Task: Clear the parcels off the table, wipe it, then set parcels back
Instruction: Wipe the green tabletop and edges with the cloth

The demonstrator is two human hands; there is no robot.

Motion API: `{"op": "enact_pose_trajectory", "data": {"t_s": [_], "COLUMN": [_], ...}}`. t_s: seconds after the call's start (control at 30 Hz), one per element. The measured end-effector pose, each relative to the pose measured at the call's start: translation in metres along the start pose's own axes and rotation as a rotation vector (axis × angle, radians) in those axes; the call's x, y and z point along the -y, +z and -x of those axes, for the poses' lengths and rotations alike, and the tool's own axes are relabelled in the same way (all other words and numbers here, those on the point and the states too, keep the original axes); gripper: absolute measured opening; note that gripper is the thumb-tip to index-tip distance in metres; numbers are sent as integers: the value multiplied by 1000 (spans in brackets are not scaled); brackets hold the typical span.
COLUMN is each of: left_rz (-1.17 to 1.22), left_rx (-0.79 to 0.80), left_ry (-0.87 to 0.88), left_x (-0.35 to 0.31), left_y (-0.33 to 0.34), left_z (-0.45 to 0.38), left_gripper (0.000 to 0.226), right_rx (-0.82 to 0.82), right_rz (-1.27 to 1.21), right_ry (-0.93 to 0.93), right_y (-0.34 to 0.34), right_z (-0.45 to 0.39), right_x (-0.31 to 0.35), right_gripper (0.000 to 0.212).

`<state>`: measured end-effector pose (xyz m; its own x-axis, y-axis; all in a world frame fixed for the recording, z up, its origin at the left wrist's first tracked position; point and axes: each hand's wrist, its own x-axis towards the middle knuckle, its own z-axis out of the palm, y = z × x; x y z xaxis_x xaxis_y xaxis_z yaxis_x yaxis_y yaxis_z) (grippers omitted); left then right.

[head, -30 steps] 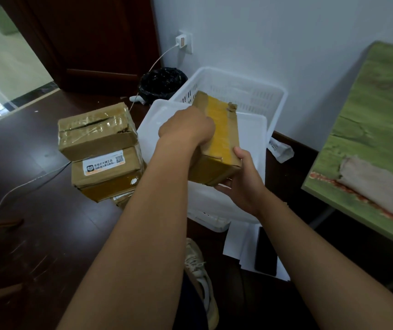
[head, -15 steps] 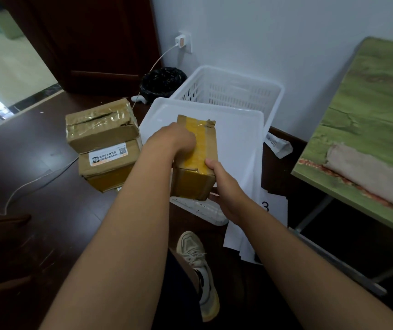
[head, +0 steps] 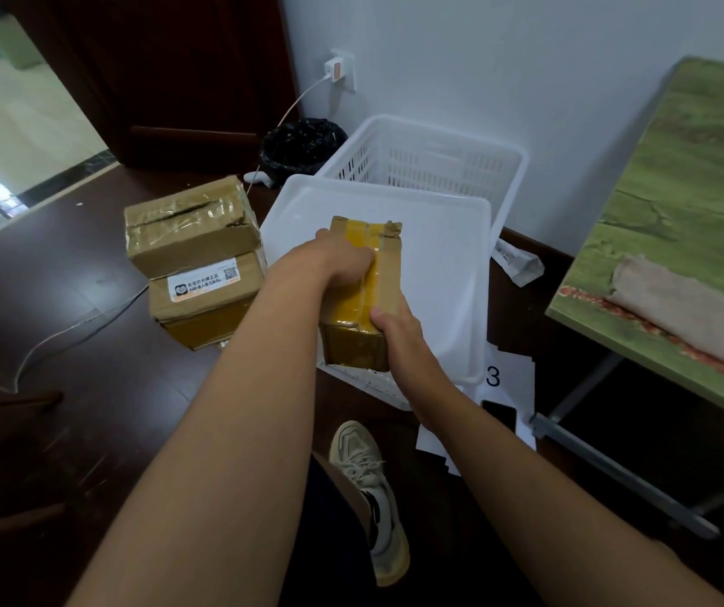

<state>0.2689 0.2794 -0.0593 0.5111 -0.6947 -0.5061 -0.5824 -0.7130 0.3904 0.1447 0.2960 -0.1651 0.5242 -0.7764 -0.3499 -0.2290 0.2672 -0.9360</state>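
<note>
Both hands hold one brown cardboard parcel (head: 366,265) wrapped in yellow tape, over the near part of a white plastic lid or tray (head: 443,256). My left hand (head: 333,260) grips its left side near the top. My right hand (head: 395,330) grips its near right corner. To the left, a stack of taped parcels (head: 195,260) stands on the dark floor; the lower one bears a white label. The green table (head: 675,221) is at the right, with a beige cloth (head: 693,317) lying near its front edge.
A white slatted basket (head: 430,155) stands against the wall behind the tray. A black bin (head: 303,144), a charger cable (head: 71,330), papers and a dark phone (head: 500,416) lie on the floor. My shoe (head: 369,488) is below the parcel.
The parcel has come down and toward me in both hands, from over the basket to the near part of the white tray. The view has shifted slightly left.
</note>
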Motion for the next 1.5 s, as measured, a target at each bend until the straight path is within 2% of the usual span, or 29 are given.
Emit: {"op": "enact_pose_trajectory", "data": {"t_s": [0.2, 0.37, 0.5, 0.73, 1.1, 1.23, 1.5], "left_rz": [24, -14, -77, -114, -141, -150, -129], "left_rx": [32, 35, 0, -6, -28, -64, -167], "left_ry": [-37, -50, -9, 28, 34, 35, 34], "left_x": [0, -2, -3, -4, -5, -6, -3], "left_y": [5, 6, 4, 1, 3, 1, -1], "left_z": [-6, -7, -5, -2, -6, -5, -14], "left_gripper": [69, 71, 58, 46, 44, 44, 23], "right_rx": [-6, 1, 11, 10, 7, -22, -122], "right_rz": [18, 13, 30, 38, 15, 19, 89], "right_ry": [25, 43, 32, 19, 24, 37, -67], "right_y": [-2, -5, -4, -7, -12, -19, -25], "right_z": [2, 4, 6, 4, 3, 4, 6], "right_x": [0, -1, 1, 2, 2, 5, 14], "right_gripper": [92, 87, 92, 84, 79, 63, 62]}}
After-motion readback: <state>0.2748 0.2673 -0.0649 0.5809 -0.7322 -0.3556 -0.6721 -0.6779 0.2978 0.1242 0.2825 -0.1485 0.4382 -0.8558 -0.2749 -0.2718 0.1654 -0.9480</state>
